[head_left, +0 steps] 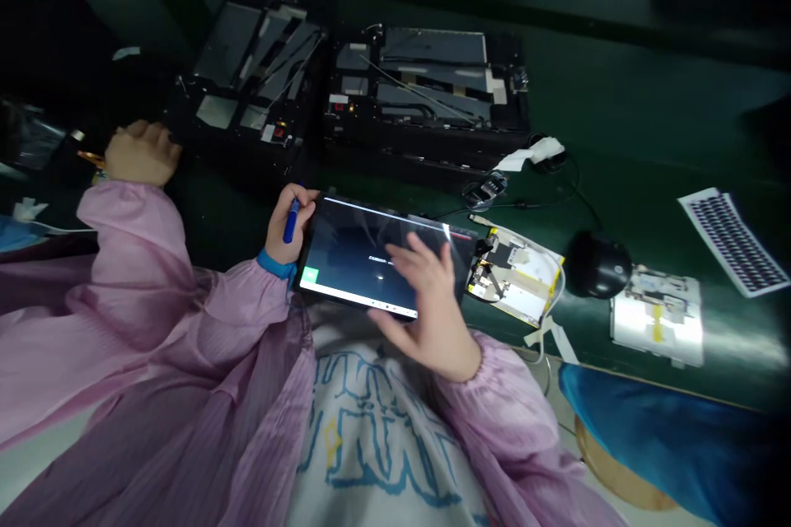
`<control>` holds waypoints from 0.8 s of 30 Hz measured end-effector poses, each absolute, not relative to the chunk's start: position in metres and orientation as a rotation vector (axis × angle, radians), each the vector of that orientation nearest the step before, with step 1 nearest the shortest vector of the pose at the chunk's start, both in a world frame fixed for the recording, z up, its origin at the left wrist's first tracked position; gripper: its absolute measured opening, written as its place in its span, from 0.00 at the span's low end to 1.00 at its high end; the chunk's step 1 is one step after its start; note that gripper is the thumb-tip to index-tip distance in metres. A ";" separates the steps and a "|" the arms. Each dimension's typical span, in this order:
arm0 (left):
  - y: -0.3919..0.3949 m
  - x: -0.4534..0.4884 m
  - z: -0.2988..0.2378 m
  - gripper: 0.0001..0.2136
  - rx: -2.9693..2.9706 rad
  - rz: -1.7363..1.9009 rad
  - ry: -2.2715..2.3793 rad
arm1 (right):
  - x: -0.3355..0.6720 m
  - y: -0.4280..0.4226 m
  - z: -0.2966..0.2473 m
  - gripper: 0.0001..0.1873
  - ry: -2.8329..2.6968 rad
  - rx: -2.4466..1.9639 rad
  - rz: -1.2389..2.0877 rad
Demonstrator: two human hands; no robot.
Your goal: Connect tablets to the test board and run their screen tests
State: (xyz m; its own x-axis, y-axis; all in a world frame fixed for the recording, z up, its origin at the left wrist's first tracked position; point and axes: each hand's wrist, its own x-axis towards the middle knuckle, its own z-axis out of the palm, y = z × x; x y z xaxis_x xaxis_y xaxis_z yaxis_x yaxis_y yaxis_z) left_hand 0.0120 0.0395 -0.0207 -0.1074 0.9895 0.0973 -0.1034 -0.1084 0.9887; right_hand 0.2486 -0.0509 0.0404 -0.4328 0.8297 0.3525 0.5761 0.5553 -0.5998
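A tablet (352,251) with a lit dark screen is tilted in front of my body. My left hand (290,222) grips its left edge, with a blue pen (291,222) held among the same fingers. Over the right part of the screen my right hand (432,296) is spread, holding nothing; I cannot tell whether its fingertips touch the glass. To the tablet's right is an opened device (519,276) with a yellow-edged battery and a cable (559,288).
Black trays with screen parts (432,82) (253,58) stand at the back. On the right are a black round object (598,265), a silver panel (658,329) and a label sheet (735,243). A co-worker's hand (142,155) rests at the left.
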 end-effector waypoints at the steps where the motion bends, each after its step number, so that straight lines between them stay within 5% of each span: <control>1: 0.040 0.012 -0.020 0.11 1.148 1.413 1.155 | 0.259 -0.053 0.040 0.29 -2.129 -1.181 0.476; 24: 0.047 0.014 -0.024 0.13 1.183 1.432 1.145 | 0.278 -0.091 -0.015 0.15 -2.196 -1.363 -0.055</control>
